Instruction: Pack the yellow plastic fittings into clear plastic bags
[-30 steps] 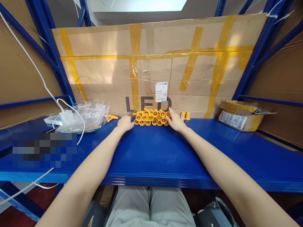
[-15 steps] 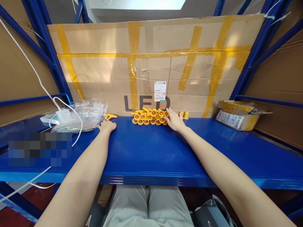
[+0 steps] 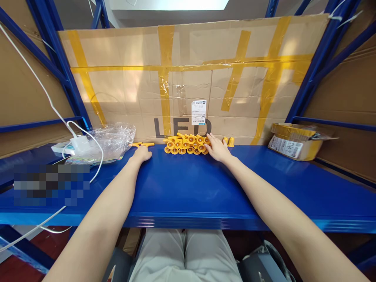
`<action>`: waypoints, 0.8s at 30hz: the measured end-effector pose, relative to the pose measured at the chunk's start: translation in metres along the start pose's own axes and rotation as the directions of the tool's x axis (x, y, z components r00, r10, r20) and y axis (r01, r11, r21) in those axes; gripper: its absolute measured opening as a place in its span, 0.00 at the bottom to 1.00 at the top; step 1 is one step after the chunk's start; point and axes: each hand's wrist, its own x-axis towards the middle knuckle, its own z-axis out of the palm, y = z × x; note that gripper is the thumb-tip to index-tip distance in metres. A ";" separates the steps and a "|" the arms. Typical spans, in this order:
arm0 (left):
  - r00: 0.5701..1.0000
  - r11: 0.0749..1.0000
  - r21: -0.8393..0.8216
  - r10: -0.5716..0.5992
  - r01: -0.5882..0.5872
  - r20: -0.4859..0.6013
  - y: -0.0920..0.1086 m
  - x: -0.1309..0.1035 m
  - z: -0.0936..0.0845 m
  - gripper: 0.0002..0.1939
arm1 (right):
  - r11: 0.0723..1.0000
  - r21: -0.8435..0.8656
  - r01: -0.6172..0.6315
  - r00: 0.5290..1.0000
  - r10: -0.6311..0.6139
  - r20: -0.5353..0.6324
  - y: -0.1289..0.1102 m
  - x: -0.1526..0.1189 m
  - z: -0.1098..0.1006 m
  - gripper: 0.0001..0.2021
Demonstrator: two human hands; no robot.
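Several yellow pieces with round cupped ends (image 3: 185, 145) lie stacked in rows against the cardboard at the back of the blue shelf. My right hand (image 3: 217, 149) rests with spread fingers against the right end of this stack. Just right of its fingers stand small yellow pieces (image 3: 231, 142). To the left of the stack, my left hand (image 3: 142, 153) is at a loose yellow piece (image 3: 147, 144), whose ends show beyond the hand. The fingers of my left hand are mostly hidden, so its grip is unclear.
Clear plastic wrap (image 3: 113, 141), a white plug with a cable (image 3: 80, 145) and a blurred dark object (image 3: 47, 184) are on the left. An opened small carton (image 3: 293, 143) sits at the right. Taped cardboard (image 3: 132, 90) closes off the back, between blue posts.
My left hand has moved right, towards the stack, and the loose yellow piece by it has shifted right too. My right hand has stayed nearly still at the stack's right end.
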 end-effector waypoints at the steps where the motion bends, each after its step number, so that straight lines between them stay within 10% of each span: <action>1: 1.000 1.000 -0.011 0.018 -0.018 -0.008 0.001 -0.001 -0.002 0.20 | 1.000 0.000 -0.001 1.000 0.001 0.002 0.000 0.000 0.000 0.29; 18: 0.976 0.975 -0.221 -0.038 -0.011 -0.216 0.006 -0.008 -0.011 0.15 | 1.000 -0.007 0.023 1.000 -0.023 -0.021 0.004 0.001 0.002 0.28; 24: 0.984 0.977 -0.133 -0.175 0.168 -0.038 -0.007 -0.008 0.002 0.21 | 0.999 0.009 0.038 0.999 -0.038 -0.034 0.006 0.002 0.004 0.28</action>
